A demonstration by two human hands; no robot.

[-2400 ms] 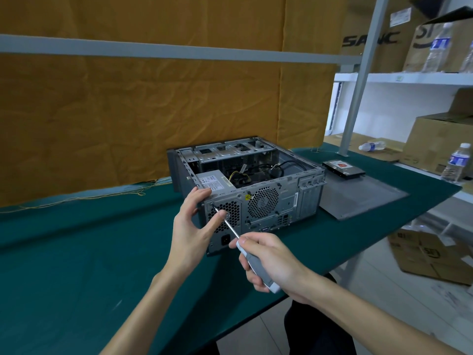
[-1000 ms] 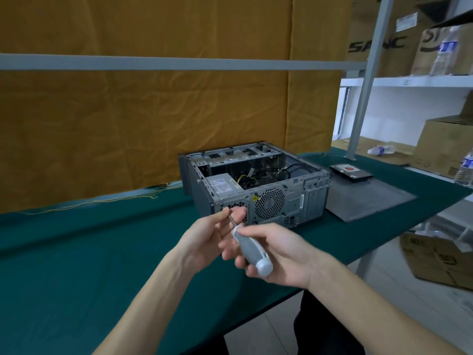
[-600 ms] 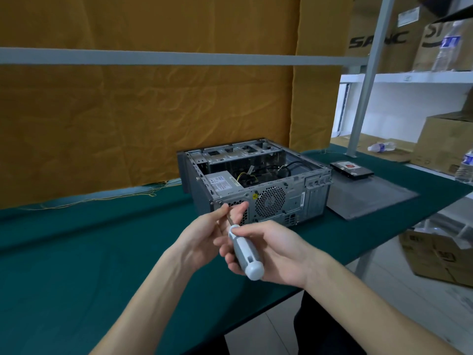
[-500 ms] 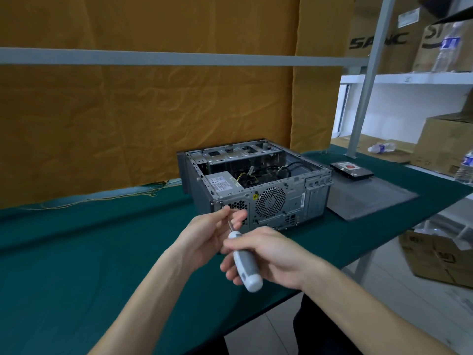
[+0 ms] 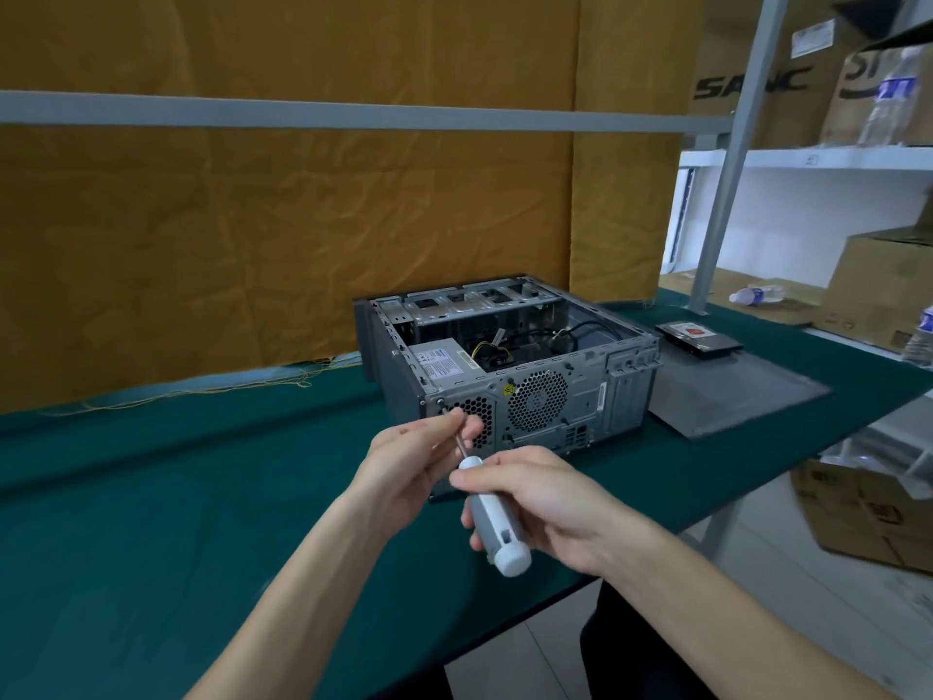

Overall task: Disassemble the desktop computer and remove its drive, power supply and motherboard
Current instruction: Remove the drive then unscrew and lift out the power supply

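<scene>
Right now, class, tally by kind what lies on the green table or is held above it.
Computer case: 1
Side panel, lying flat: 1
Drive resting on the panel: 1
Screwdriver, gripped by the right hand, shaft pinched by the left hand: 1
Total: 4
</scene>
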